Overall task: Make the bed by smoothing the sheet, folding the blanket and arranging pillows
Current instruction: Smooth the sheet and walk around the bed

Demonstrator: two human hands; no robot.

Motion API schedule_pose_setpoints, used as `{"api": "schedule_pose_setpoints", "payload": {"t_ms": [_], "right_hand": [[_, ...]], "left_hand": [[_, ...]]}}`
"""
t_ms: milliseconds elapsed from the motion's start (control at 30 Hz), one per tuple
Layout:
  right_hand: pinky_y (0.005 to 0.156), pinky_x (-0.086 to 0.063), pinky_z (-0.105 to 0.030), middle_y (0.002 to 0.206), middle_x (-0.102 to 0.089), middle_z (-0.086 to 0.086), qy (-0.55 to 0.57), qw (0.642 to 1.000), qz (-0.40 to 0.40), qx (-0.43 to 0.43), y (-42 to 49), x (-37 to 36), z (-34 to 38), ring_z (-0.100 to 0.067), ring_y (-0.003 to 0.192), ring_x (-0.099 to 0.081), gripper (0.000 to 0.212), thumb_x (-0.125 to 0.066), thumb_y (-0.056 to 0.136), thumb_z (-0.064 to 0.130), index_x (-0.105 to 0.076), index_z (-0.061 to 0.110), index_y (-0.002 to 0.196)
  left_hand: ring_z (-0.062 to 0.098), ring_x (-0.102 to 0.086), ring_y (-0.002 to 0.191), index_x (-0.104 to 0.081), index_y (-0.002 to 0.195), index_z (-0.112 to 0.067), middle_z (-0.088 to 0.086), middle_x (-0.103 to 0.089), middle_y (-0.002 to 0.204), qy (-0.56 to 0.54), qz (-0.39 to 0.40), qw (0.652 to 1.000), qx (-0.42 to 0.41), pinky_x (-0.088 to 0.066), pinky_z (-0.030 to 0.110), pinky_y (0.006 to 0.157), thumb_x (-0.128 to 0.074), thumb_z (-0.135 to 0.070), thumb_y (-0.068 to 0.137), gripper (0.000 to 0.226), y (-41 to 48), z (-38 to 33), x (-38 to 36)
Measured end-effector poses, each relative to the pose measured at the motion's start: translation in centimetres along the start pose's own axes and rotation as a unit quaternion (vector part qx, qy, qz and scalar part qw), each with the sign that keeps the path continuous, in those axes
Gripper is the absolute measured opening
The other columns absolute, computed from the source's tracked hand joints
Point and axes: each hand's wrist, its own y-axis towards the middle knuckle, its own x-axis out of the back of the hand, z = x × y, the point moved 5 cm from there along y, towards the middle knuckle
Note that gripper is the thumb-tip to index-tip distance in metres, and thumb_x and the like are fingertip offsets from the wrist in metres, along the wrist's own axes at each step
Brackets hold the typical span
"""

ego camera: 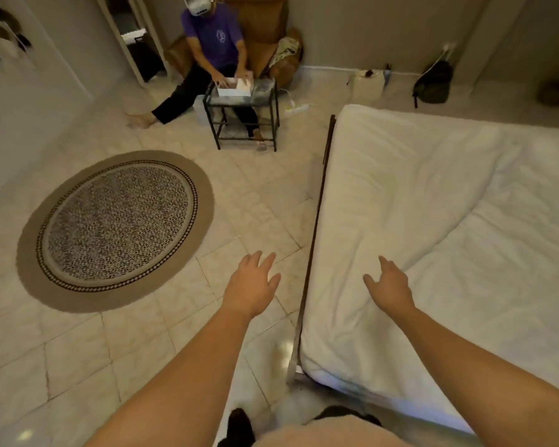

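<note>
The bed point(317, 221) fills the right side, with a dark metal frame along its left edge. A white sheet point(384, 175) covers the mattress, creased in places. A white blanket point(504, 269) lies over the right part, its edge running diagonally. My left hand point(255, 282) hovers over the floor tiles just left of the bed frame, fingers spread and holding nothing. My right hand point(389, 283) is stretched out above the sheet near the blanket's edge, fingers loose and empty. No pillow is in view.
A round patterned rug point(117, 227) lies on the tiled floor at left. A person in a purple shirt point(213, 40) sits on a brown armchair behind a small black table point(242, 104). Bags point(433, 82) stand against the far wall.
</note>
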Motion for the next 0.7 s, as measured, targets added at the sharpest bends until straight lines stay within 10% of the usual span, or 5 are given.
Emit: {"api": "schedule_pose_setpoints", "payload": {"t_ms": [700], "right_hand": [[0.107,-0.041,-0.050,0.145,-0.045,-0.015,0.062,0.986,-0.080,-0.135,4.4,-5.0,15.7,-0.038,0.135,-0.041,0.071,-0.056,0.096,0.040,-0.029,0.009,0.154]], "left_hand": [[0.024,-0.008,0.156,-0.018,0.160,-0.037,0.000,-0.017,0.169,0.041,0.074,0.987,-0.134,-0.028,0.049,0.121,-0.032,-0.054,0.104,0.060,18.3,13.0,11.5]]}}
